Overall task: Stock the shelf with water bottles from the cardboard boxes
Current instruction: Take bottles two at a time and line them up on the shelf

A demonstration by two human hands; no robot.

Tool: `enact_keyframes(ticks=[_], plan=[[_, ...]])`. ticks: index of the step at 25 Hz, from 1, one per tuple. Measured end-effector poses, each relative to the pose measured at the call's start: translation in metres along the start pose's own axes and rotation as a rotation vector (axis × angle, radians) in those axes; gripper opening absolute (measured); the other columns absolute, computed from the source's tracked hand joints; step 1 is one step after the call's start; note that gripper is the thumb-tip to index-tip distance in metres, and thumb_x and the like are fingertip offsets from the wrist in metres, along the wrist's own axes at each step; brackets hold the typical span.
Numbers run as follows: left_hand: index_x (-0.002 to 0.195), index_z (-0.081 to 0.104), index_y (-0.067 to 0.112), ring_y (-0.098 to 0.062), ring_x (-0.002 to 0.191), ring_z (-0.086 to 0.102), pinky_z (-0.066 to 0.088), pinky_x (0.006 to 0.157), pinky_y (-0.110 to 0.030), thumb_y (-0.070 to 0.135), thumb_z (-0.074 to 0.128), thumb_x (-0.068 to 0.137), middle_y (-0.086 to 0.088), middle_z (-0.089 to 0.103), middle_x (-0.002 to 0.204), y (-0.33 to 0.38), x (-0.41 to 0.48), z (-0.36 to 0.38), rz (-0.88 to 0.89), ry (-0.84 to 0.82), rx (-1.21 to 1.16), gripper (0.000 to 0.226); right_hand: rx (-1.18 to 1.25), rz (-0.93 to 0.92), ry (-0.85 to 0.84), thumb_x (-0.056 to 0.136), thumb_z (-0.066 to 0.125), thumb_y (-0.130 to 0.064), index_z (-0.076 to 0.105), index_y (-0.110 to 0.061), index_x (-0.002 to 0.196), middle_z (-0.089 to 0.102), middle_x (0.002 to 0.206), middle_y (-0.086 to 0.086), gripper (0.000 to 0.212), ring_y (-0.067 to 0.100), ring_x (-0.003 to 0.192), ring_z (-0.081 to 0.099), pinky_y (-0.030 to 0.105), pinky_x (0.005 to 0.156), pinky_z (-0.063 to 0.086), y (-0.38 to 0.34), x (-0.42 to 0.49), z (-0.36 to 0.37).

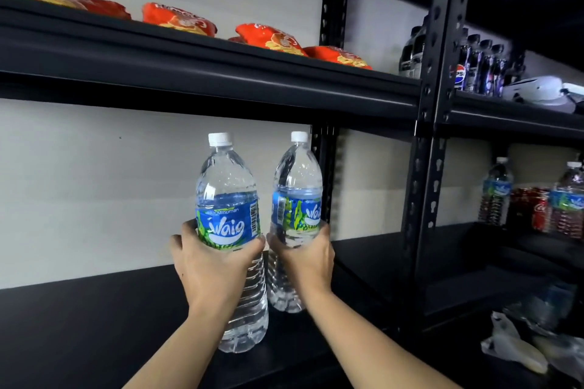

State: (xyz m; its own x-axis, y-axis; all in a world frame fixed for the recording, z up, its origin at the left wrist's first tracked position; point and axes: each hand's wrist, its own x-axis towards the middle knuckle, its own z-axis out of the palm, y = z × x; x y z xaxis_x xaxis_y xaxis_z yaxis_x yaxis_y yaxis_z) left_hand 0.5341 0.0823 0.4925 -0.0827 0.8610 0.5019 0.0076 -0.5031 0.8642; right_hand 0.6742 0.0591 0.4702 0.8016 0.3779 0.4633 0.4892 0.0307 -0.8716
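black shelf (94, 319) mostly bare, left hand (208, 265) gripping water bottle (229, 218), right hand (308, 262) gripping second bottle (297, 199)

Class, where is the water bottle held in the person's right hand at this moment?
In the head view, the right-hand water bottle stands upright just right of centre over the black lower shelf, beside the left-hand water bottle.

wall (79, 193): pale panel | racking upright (439, 41): black, perforated | light: dim
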Motion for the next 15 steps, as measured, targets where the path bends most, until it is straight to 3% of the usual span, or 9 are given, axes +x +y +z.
enact_keyframes(ticks=[4, 9, 12, 15], plan=[[0.108, 0.052, 0.021, -0.024, 0.098, 0.054, 0.047, 0.091, -0.036, 0.025, 0.096, 0.050, 0.000, 0.047, 0.104, -0.013, 0.016, 0.013, 0.033, -0.020, -0.004, 0.073, -0.012, 0.006, 0.004, 0.063, 0.091, -0.039, 0.048, -0.016, 0.119, 0.062, 0.111, 0.001, 0.075, 0.022, 0.101, 0.061, 0.024, 0.081, 0.042, 0.012, 0.054, 0.021], [0.110, 0.055, 0.018, -0.021, 0.096, 0.055, 0.048, 0.090, -0.036, 0.027, 0.097, 0.050, -0.002, 0.048, 0.109, -0.028, 0.029, 0.017, 0.057, -0.028, -0.011, 0.074, -0.035, -0.034, 0.018, 0.057, 0.092, -0.034, 0.047, -0.016, 0.109, 0.063, 0.109, 0.004, 0.072, 0.024, 0.100, 0.062, 0.027, 0.078, 0.045, 0.047, 0.090, 0.045], [0.109, 0.055, 0.019, -0.018, 0.094, 0.055, 0.046, 0.085, -0.031, 0.026, 0.096, 0.050, 0.000, 0.050, 0.108, -0.033, 0.034, 0.015, 0.070, -0.024, -0.006, 0.073, 0.000, -0.019, 0.008, 0.058, 0.092, -0.029, 0.046, -0.017, 0.104, 0.061, 0.103, 0.001, 0.067, 0.016, 0.088, 0.058, 0.023, 0.073, 0.042, 0.057, 0.095, 0.054], [0.112, 0.055, 0.018, -0.003, 0.084, 0.053, 0.041, 0.081, -0.026, 0.026, 0.097, 0.050, 0.001, 0.049, 0.110, -0.037, 0.038, 0.013, 0.067, -0.027, -0.015, 0.075, 0.066, 0.000, 0.004, 0.059, 0.093, -0.022, 0.046, -0.019, 0.103, 0.061, 0.099, -0.002, 0.064, 0.000, 0.076, 0.055, 0.007, 0.059, 0.038, 0.065, 0.094, 0.057]])
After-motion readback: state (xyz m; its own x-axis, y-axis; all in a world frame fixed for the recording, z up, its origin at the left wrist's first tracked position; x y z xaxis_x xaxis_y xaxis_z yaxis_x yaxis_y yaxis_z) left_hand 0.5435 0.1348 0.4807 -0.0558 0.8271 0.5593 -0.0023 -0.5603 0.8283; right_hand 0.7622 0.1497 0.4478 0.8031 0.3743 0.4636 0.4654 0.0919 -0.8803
